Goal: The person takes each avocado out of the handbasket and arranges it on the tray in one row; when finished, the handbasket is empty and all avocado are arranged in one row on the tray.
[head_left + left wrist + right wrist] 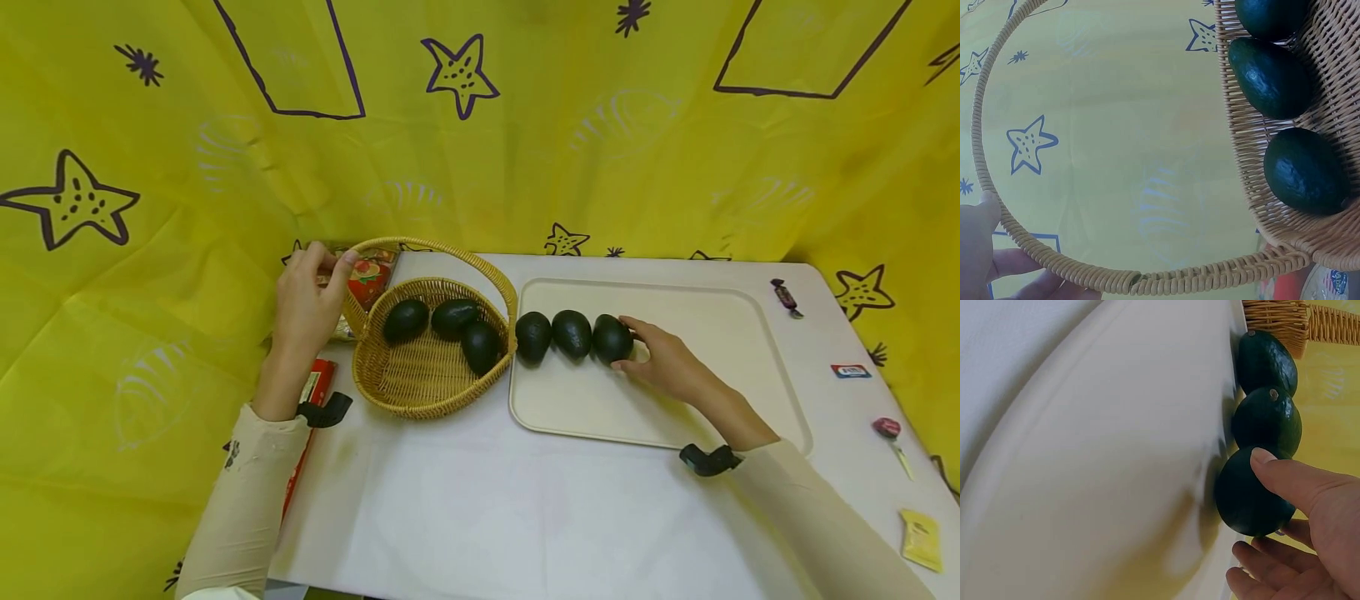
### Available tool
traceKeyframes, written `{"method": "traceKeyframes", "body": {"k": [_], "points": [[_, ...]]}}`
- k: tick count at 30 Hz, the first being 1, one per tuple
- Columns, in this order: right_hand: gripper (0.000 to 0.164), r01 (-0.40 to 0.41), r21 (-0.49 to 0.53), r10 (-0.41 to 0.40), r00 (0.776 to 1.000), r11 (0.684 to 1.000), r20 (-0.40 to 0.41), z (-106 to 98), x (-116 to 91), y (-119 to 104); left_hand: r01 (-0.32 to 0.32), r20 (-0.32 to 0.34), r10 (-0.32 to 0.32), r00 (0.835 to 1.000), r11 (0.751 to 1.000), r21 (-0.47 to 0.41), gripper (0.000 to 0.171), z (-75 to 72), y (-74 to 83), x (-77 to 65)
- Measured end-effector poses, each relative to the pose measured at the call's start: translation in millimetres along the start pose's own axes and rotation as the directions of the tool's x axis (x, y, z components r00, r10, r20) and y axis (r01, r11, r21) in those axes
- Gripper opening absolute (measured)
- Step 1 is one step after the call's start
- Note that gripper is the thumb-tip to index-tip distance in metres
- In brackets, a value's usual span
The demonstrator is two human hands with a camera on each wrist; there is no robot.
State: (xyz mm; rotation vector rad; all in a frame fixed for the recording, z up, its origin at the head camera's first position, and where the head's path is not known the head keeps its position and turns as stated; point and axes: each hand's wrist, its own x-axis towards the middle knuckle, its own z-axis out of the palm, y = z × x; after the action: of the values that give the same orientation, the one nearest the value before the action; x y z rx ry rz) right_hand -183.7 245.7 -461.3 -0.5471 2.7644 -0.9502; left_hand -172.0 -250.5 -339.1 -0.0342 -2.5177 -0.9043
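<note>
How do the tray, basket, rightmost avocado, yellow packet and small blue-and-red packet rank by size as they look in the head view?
1. Tray
2. Basket
3. Rightmost avocado and yellow packet: too alike to rank
4. Small blue-and-red packet

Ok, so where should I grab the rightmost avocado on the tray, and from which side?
Probably hold the rightmost avocado around its middle, thumb and fingers on opposite sides, coming from the right. It's rounded, with no stem to hold, and the middle avocado sits close on its left, while no avocado crowds its right, where the right hand grips it.
</note>
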Motion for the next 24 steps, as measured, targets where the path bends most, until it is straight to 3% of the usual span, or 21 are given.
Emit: {"method": "traceKeyframes", "body": {"k": [13,24], "points": [[0.092,-0.036,-0.008,0.036,0.999,0.999,0.031,-10.4,-2.2,-16.4,0.0,0.005,0.0,1.0,1.0,-0.008,0.052,-1.0,-0.7,-0.1],[0.075,0.114,0.006,-0.115,0.992,0.993,0.051,-8.3,-8.7,-89.7,0.001,0.009,-0.001,1.0,1.0,-0.014,0.052,-1.0,-0.3,0.1]]}}
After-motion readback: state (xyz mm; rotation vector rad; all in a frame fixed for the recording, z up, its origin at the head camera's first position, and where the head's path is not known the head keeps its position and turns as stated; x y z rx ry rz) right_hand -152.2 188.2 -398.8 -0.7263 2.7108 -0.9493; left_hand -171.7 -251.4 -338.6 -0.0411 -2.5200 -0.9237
